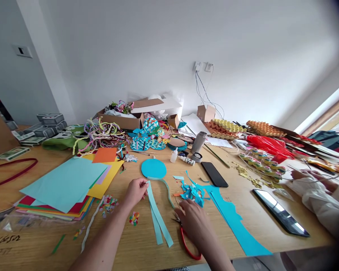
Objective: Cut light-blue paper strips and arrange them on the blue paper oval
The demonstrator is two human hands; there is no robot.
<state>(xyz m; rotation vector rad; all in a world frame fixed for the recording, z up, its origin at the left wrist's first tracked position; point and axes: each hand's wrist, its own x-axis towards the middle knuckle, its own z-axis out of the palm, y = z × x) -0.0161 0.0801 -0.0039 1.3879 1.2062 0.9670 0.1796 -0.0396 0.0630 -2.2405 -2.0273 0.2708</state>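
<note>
Over on the wooden table (135,244), pale blue paper strips (158,213) lie before the round blue disc (153,168), left of red-handled metal scissors (182,235).

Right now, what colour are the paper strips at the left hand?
The paper strips are pale aqua, clearest in the head view.

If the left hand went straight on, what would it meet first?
Past the pale strips it holds, the left hand would likely meet the narrow curved strip at the near edge of the blue disc; depth is unclear.
</note>
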